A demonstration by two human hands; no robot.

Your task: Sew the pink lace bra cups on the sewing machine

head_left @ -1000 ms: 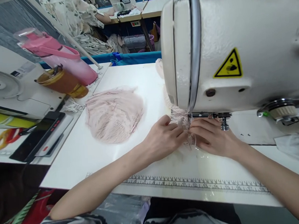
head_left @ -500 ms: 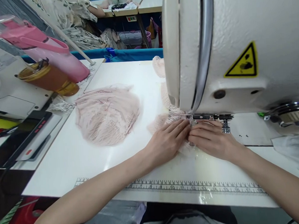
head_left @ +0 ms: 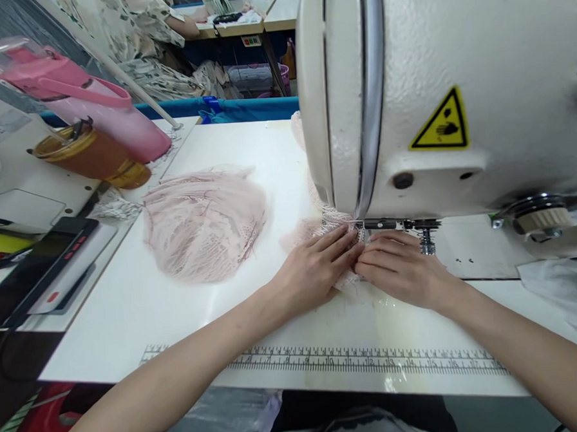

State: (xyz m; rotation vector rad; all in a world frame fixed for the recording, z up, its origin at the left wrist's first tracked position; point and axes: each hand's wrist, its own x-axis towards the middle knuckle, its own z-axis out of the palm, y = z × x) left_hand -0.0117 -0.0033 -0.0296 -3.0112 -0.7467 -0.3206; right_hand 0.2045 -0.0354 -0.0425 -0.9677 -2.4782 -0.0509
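Pale pink lace fabric runs under the head of a white sewing machine. My left hand lies on the lace left of the needle area, its fingers stretched out flat. Close beside it, my right hand has its fingers bent together at the edge of the lace, below the thin metal parts of the machine. The right thumb is hidden, and the fingertips of both hands nearly meet. The needle itself is hard to make out. Another pink lace piece lies bunched on the white table to the left.
A printed ruler scale runs along the table's front edge. On the left stand a pink bottle, an amber cup and a black phone-like device. White sheer material lies at the right. Another person sits beyond.
The view has shifted slightly, so the machine appears further left. Both hands stay at the lace near the needle area, with the left fingers slightly more spread.
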